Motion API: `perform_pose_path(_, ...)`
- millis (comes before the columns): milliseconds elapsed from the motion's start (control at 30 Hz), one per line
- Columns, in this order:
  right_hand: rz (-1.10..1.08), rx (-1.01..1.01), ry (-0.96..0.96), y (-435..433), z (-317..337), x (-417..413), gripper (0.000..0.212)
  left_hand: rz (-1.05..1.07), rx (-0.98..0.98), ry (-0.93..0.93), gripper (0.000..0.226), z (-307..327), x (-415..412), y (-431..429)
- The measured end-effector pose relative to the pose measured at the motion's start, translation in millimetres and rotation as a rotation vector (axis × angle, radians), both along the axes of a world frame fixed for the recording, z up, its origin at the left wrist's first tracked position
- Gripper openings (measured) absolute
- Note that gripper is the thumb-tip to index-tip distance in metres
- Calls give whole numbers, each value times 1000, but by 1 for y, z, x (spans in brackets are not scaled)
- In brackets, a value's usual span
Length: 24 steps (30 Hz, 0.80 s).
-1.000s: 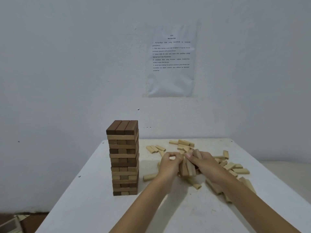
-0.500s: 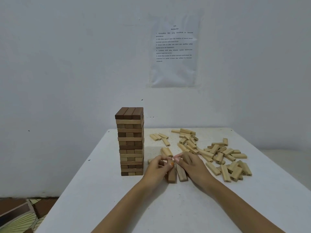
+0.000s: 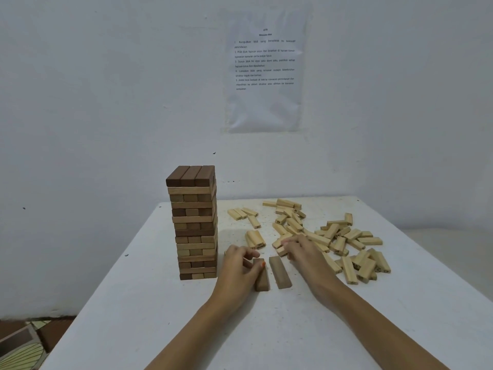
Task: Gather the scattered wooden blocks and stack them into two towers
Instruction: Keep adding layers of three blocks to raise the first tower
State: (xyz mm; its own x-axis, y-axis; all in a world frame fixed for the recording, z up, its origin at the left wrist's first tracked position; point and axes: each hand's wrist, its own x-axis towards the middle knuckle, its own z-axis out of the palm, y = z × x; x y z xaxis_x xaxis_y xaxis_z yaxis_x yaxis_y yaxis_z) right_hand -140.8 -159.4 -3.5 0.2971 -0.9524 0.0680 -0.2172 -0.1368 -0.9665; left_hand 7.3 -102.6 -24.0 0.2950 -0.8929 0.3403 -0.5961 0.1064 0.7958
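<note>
Noted: left hand (image 3: 239, 266) pinches dark brown rectangular wooden block (image 3: 262, 279), right hand (image 3: 304, 252) grip unclear; recommend butting it flush against neighbouring brown block (image 3: 280, 272).

The near part of the worktop (image 3: 266, 329) is left bare and can be crossed freely. The left side is blocked by the tall tower (image 3: 194, 222), and the right and far parts are covered by scattered blocks (image 3: 346, 249). Only a narrow gap is seen between the 2 dark blocks (image 3: 280, 273) beside the tower.
</note>
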Motion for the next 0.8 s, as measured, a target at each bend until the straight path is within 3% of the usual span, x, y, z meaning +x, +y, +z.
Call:
perform_pose_path(167,-14,82,108,-5,1,-8,25,-8,47,61,17,0,4,-2)
perform_pose_path(367,-149,-178,197,-9,-6,-12,9,-129,176,196,31,2,7,-4)
perform_pose_path(567,-70,-215,284,-4,-1,-12,3,-122,197,242,35,0,10,-4)
perform_pose_path(667,238,-74,390,6,5,-18,46,-106,198,198,34,0,7,-2)
perform_pose_path(733,346,-145,583,10,6,-20,78,-111,190,227,25,1,6,-1)
perform_pose_path(800,329,-256,607,11,4,-17,89,-125,193,294,14,1,5,-1)
